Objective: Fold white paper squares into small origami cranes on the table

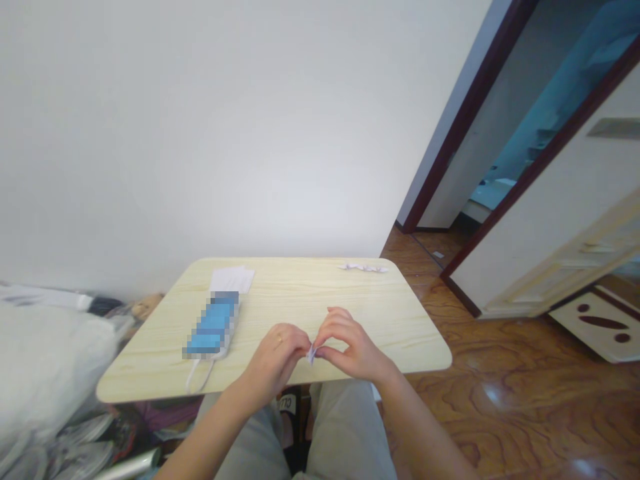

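Both my hands meet over the near edge of a pale wooden table [380, 313]. My left hand [277, 357] and my right hand [346, 343] pinch a small folded piece of white paper [311, 353] between their fingertips. The fingers of both hands are curled in tight. A ring shows on my left hand. Most of the paper is hidden by the fingers.
A blue phone [213, 325] with a white cable [200, 375] lies on the table's left side, with white paper sheets [231, 279] behind it. Small folded paper pieces [363, 268] lie at the far right edge. Clutter and bags [45, 373] lie left; an open doorway [505, 167] stands right.
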Demonstrator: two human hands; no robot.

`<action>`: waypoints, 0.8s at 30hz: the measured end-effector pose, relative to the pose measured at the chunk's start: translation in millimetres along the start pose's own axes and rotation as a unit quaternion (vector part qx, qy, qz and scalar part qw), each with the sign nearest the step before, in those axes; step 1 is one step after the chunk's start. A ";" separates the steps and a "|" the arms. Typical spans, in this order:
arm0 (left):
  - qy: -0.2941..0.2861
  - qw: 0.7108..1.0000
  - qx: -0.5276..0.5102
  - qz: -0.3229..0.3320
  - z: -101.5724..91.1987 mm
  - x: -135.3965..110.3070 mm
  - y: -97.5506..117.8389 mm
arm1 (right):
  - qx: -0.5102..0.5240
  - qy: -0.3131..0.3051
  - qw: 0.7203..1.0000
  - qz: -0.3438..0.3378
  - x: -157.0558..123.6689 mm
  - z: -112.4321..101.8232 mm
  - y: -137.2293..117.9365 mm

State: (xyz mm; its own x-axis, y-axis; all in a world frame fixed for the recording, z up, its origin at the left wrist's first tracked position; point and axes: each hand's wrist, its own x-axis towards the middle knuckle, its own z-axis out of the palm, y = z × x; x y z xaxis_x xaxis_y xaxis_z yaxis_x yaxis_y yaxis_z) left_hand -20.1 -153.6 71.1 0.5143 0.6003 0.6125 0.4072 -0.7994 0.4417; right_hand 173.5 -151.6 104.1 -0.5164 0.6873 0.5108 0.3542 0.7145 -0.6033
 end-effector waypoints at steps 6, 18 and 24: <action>0.016 0.999 -0.009 -0.026 2.5 -0.8 1.8 | 0.016 0.012 1.000 0.004 1.1 4.4 5.2; 0.025 0.986 -0.079 -0.142 9.0 -4.9 2.6 | 0.062 0.025 0.994 0.083 -1.5 10.7 8.7; 0.045 0.974 -0.089 -0.205 14.8 -2.6 -0.8 | 0.076 0.053 0.986 0.139 -1.2 20.2 10.7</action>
State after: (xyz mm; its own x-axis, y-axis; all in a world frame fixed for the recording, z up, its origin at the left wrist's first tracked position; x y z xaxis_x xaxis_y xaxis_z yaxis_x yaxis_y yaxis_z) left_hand -10.6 -154.2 59.4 0.2650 0.8718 0.4119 0.4232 -0.4890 0.7627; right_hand 162.2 -147.4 84.6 -0.3291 0.8693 0.3687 0.3461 0.4743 -0.8095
